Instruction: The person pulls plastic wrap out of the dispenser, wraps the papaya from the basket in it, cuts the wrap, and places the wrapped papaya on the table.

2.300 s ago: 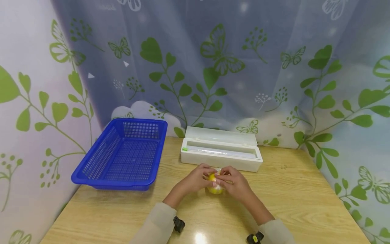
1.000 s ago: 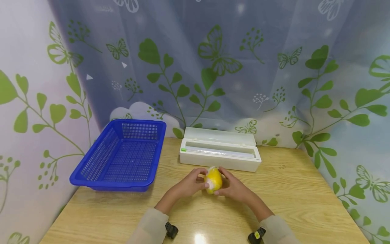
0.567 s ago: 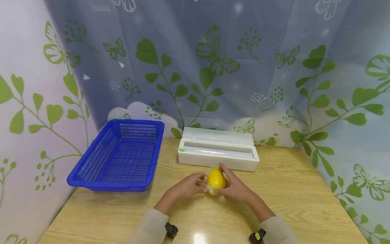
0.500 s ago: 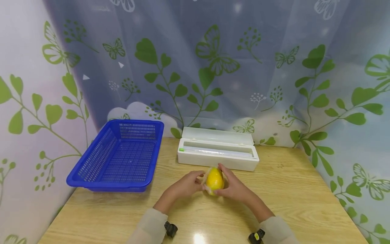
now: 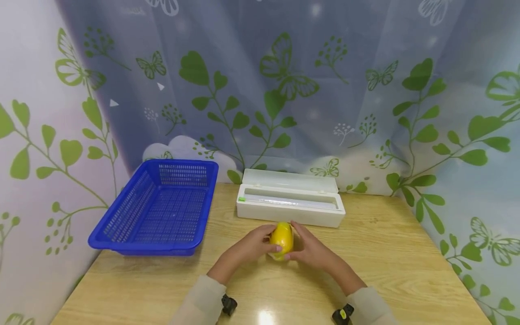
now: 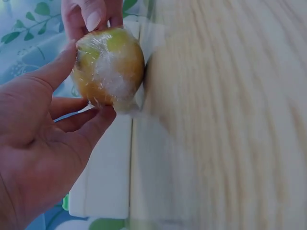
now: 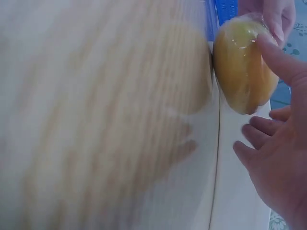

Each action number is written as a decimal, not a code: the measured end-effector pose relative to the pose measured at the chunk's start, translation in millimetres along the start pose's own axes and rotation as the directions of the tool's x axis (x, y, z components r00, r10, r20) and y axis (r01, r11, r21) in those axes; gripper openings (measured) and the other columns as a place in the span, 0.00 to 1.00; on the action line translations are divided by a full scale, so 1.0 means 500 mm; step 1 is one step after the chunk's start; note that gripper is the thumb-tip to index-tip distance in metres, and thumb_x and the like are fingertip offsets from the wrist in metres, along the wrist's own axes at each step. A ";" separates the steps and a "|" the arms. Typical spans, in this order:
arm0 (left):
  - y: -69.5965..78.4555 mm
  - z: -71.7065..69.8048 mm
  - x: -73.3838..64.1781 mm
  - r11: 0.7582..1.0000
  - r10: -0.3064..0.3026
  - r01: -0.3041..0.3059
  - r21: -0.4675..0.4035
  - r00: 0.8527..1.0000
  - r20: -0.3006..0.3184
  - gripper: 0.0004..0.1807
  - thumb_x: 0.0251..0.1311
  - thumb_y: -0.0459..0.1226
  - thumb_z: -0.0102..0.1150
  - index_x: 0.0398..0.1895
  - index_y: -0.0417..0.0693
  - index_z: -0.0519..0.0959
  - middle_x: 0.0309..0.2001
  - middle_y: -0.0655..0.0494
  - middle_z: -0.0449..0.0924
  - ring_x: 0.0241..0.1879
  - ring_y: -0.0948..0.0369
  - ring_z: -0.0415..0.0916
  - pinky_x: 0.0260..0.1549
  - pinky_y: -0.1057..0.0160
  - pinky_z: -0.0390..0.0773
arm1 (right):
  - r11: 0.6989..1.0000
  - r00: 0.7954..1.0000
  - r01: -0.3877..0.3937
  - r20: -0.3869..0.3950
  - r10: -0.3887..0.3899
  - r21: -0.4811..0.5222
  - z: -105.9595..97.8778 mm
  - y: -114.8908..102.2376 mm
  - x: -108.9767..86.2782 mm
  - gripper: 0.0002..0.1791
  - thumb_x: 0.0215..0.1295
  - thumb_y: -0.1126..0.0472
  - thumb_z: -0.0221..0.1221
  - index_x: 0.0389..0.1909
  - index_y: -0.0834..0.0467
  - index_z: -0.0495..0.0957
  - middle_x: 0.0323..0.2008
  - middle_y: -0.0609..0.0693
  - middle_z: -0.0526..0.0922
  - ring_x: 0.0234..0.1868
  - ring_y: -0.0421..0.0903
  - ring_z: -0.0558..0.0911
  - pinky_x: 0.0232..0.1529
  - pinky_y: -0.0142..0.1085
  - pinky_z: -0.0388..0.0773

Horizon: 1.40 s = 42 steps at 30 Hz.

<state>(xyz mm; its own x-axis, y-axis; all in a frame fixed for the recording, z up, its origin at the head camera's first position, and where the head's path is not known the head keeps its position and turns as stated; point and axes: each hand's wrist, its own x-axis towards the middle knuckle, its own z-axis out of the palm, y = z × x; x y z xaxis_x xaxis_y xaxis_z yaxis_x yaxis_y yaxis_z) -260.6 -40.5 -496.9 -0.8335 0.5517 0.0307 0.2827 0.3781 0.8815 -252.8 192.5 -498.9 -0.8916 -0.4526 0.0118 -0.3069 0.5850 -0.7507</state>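
Note:
A yellow fruit, mango-like in shape (image 5: 281, 239), is wrapped in clear cling film just above the tabletop, between both hands. My left hand (image 5: 256, 243) grips it from the left, thumb across the near side; in the left wrist view that hand's thumb and fingertips meet the wrapped fruit (image 6: 110, 67). Bunched, whitish film shows on this side. My right hand (image 5: 313, 246) is at the fruit's right. In the right wrist view its thumb touches the fruit (image 7: 244, 67), while the other fingers of the right hand (image 7: 283, 148) extend apart from it.
Behind the hands stands a white cling film box (image 5: 290, 214), lid raised, with a green-ended slide cutter (image 5: 241, 199) along its opening. A blue perforated basket (image 5: 162, 248) sits at the left on the wooden table (image 5: 390, 262). A patterned curtain (image 5: 325, 113) closes off the back.
The fruit has turned and shifted slightly left. My left hand, at the loose film on its left side half a second ago, now grips the fruit; the right hand's fingers have loosened.

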 end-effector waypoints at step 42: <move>0.008 0.016 -0.003 0.995 -0.094 0.094 0.015 0.996 0.008 0.44 0.66 0.51 0.64 0.78 0.46 0.58 0.77 0.46 0.58 0.70 0.44 0.66 0.63 0.46 0.74 | 1.000 1.000 0.010 0.000 -0.010 0.022 -0.032 0.023 -0.035 0.51 0.61 0.44 0.69 0.78 0.59 0.54 0.78 0.62 0.54 0.77 0.66 0.56 0.71 0.70 0.53</move>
<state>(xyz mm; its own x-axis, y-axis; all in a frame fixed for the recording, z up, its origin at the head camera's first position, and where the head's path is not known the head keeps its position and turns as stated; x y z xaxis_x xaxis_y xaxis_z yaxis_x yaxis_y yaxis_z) -254.6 -33.7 -497.2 -0.8526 0.5195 -0.0562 0.2103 0.4396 0.8732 -245.9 217.9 -497.5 -0.8885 -0.4584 0.0189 -0.3081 0.5656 -0.7650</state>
